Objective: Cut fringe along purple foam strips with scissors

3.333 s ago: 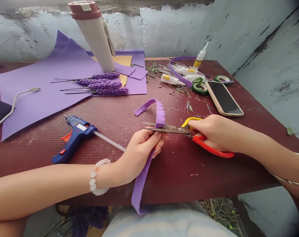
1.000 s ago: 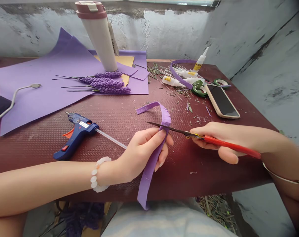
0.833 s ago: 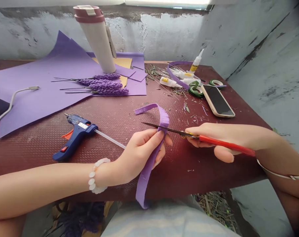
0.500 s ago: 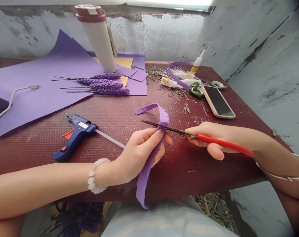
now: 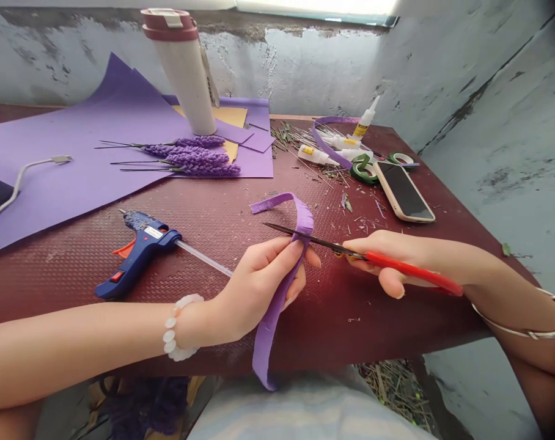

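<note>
Two hands (image 5: 257,284), one hot-glue gun (image 5: 140,253), three lavender stems (image 5: 190,160)

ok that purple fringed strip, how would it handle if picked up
The purple fringed strip is probably floppy: it hangs limp below the left hand and arches over above it. Likely light, and its snipped fringe may tear easily.

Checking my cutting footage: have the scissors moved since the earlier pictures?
Yes: the scissors rolled edge-on, handles swinging toward the table's right edge, blades still at the strip.

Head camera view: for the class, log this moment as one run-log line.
left hand: holds fringed purple strip | right hand: holds red-handled scissors, blades at strip | nearby: blue hot glue gun
</note>
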Demonstrator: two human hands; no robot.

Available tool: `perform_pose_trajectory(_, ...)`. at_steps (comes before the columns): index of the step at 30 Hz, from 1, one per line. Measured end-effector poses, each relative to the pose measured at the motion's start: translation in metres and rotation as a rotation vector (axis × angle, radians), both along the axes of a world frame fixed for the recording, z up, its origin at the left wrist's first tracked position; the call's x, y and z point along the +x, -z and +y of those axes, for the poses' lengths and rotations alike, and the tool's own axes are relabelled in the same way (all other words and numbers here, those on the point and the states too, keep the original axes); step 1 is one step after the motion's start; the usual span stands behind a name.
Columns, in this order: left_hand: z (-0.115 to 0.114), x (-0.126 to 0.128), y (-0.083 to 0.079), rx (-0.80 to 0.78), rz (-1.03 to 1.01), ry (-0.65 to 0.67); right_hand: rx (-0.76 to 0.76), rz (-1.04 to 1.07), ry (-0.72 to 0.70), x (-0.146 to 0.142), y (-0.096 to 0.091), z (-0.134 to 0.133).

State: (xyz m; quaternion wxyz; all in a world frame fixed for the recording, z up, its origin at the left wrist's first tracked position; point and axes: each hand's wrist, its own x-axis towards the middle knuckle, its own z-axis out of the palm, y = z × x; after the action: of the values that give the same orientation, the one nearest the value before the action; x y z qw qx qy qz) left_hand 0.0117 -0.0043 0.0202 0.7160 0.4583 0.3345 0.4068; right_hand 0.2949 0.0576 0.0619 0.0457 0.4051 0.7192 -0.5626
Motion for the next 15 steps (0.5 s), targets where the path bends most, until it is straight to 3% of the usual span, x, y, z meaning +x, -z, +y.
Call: perform_pose_trajectory(15, -0.0001, -0.0001, -0.0009, 0.005, 0.007, 0.005, 0.042, -0.036, -0.035, 0.0045, 0.0006, -0.0038)
